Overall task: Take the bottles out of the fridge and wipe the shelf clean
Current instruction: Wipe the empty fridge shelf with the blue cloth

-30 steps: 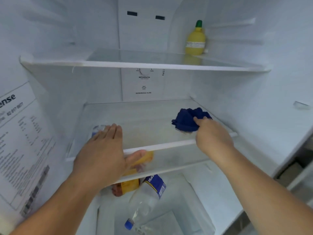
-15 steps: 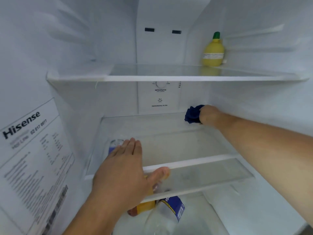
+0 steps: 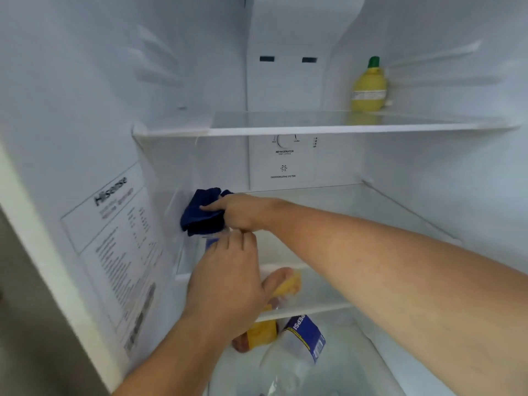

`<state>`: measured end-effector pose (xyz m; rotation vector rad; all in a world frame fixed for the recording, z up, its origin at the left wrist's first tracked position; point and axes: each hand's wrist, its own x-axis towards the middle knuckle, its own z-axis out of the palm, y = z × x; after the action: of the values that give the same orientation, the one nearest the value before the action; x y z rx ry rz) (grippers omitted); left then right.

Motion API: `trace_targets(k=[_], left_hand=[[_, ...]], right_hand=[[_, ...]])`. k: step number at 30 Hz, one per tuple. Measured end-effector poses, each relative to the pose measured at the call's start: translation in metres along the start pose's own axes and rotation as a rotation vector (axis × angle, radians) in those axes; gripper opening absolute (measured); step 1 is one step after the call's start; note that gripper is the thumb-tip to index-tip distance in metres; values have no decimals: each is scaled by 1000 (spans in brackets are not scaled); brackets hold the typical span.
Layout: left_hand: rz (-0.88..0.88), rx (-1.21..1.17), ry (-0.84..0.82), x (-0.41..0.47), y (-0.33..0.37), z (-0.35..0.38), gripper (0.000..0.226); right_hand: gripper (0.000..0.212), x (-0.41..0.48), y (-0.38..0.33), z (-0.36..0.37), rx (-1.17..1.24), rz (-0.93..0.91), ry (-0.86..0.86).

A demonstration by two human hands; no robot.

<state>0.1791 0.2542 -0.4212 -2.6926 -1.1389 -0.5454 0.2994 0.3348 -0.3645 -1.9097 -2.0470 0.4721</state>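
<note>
My right hand [image 3: 243, 211] grips a dark blue cloth [image 3: 200, 214] and holds it against the back left corner of the middle glass shelf [image 3: 357, 221]. My left hand [image 3: 228, 281] lies flat on the front left of that shelf, fingers straight, thumb over its white front rim. A yellow lemon-shaped bottle [image 3: 369, 87] with a green cap stands at the back right of the top shelf [image 3: 285, 124]. Below the middle shelf lie a clear Pepsi bottle [image 3: 297, 350] with a blue label and an orange-yellow bottle [image 3: 257, 337], partly hidden by my left hand.
The fridge's white left wall carries a printed Hisense label [image 3: 120, 241]. A temperature dial and filter panel [image 3: 284, 155] sit on the back wall between the shelves. The right wall has bare shelf rails.
My right hand has swept the blue cloth from the shelf's back right across to the back left corner. My left hand has stayed flat on the shelf's front left.
</note>
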Motion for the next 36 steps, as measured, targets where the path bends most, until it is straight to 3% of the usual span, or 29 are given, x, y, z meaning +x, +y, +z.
trace_targets(k=[5,9,14,17,23,27,29,32,34,36], left_hand=[[-47,-180,85,-29,-9,-13,46],[-108,-271,59,-43,-10,-30,28],[-132,-247,-42,-50,-6,-38,38],[-142,-236,-188,-55,5,-46,49],[-211,-665,-323,-66,32,-72,61],[-381,-1240,-522,-68,55,-88,77],[-489,-1449,-595,-71,65,-100,72],[-554,-1620,-763,-79,70,-119,58],[-500,-1708,-852,-89,72,-134,54],[-369,-1588,-867,-101,73,-150,54]], right_hand=[[54,-64,11,-2,117,-1,-36],[57,-142,37,-6,161,102,148],[62,-231,107,-23,103,444,482],[66,-249,109,-22,109,576,554],[57,-257,46,7,173,576,496],[53,-275,11,14,328,618,438],[55,-289,-14,8,430,658,372],[52,-309,-53,-11,459,616,219],[46,-321,-72,-24,399,550,157],[28,-334,-91,-37,362,568,113]])
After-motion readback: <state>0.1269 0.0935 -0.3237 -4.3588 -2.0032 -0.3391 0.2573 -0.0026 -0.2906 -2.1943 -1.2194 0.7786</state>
